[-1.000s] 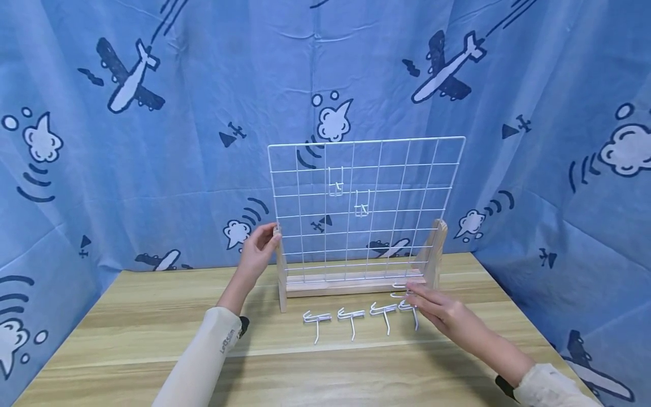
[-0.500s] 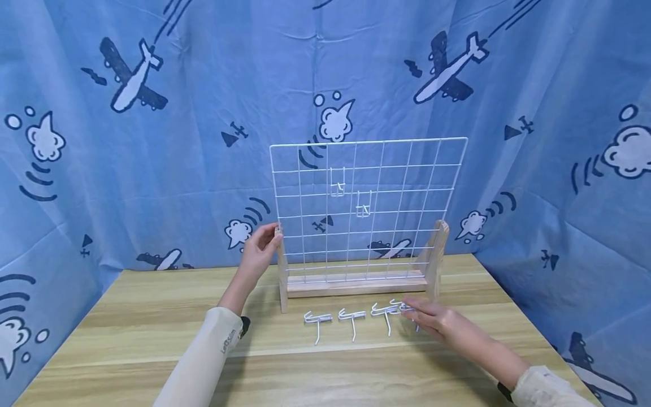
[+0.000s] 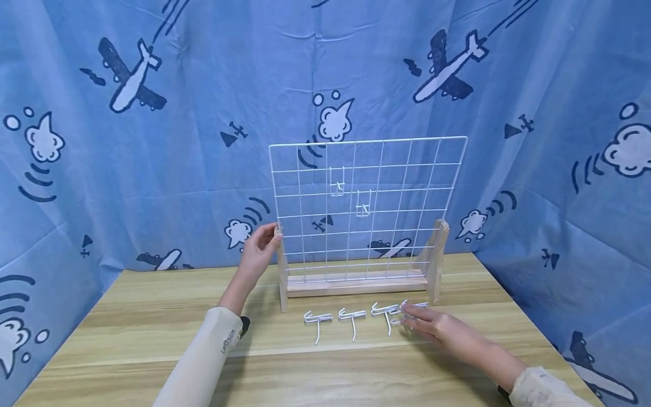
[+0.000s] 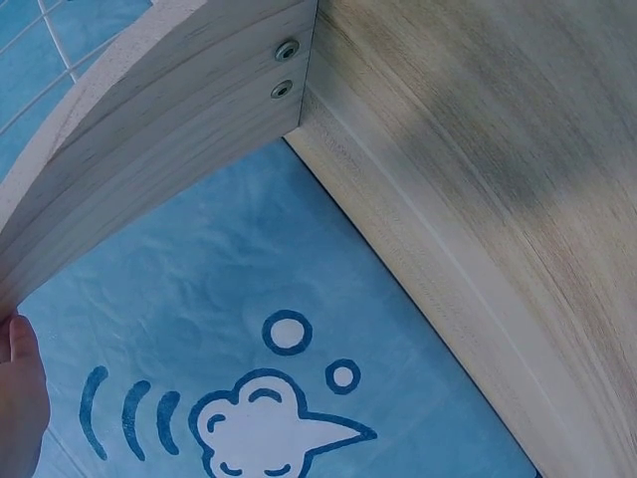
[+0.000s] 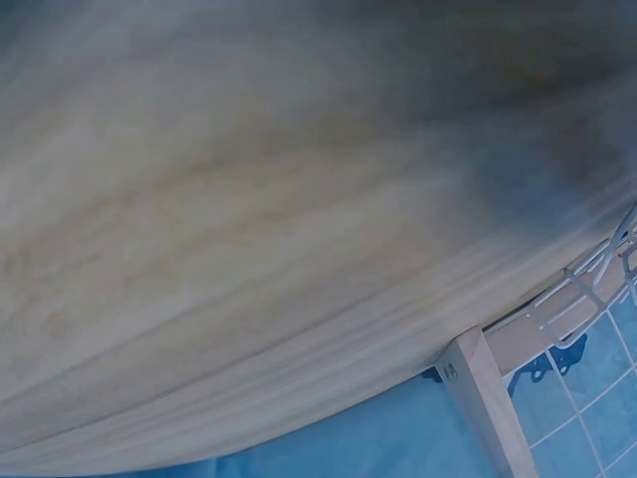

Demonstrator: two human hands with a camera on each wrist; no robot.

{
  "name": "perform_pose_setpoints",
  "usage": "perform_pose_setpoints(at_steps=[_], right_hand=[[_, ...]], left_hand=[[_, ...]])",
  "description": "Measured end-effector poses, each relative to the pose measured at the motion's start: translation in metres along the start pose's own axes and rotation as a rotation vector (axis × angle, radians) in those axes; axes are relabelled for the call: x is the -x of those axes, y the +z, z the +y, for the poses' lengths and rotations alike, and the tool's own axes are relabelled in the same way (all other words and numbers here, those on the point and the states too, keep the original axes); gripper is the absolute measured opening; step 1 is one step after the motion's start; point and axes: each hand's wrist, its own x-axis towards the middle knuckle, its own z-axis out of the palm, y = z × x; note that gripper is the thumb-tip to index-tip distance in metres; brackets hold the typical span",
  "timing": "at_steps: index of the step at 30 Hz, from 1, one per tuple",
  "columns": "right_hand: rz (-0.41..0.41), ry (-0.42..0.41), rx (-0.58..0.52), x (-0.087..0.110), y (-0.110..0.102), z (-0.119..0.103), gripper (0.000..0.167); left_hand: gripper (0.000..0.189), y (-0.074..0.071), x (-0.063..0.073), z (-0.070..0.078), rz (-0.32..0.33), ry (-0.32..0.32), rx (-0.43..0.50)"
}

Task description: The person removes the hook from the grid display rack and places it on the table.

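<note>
A white wire grid panel point(image 3: 368, 232) stands upright between the wooden supports of a wooden stand point(image 3: 356, 288). Two white wire hooks hang on the grid, an upper one point(image 3: 337, 182) and a lower one point(image 3: 363, 204). My left hand point(image 3: 258, 249) grips the top of the left wooden support, thumb in front; its fingertips point(image 4: 20, 339) show at the wood's edge in the left wrist view. Low over the table, my right hand point(image 3: 437, 328) pinches a white wire hook point(image 5: 587, 289), mostly hidden by the fingers. Another hook point(image 3: 418, 305) shows just behind these fingers.
In front of the stand, several white hooks lie in a row on the wood-grain table point(image 3: 305, 379), among them the leftmost hook point(image 3: 317, 319), a middle hook point(image 3: 352, 316) and one point(image 3: 385, 311) beside my right fingertips. A blue curtain point(image 3: 203, 169) surrounds the table.
My right hand has come down and toward me with its hook, from by the stand's base to the right end of the row. The left hand stays at its support.
</note>
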Motion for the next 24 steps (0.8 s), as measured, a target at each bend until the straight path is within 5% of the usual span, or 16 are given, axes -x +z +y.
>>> perform_pose_setpoints(at_steps=[8,17,24], right_hand=[[-0.058,-0.008,0.006,0.0015,0.0002,-0.0005,0.046],[-0.037,-0.072,0.055,-0.0020,0.0012,-0.0012,0.029],[-0.105,-0.052,0.098,0.0012,0.0011,-0.0071,0.026]], left_hand=[[0.040,0.0004,-0.0002,-0.0001,-0.005,-0.013,0.010],[0.040,-0.0020,-0.0016,0.0014,0.003,0.000,-0.002],[0.039,-0.0001,-0.0015,-0.0002,-0.002,-0.009,0.021]])
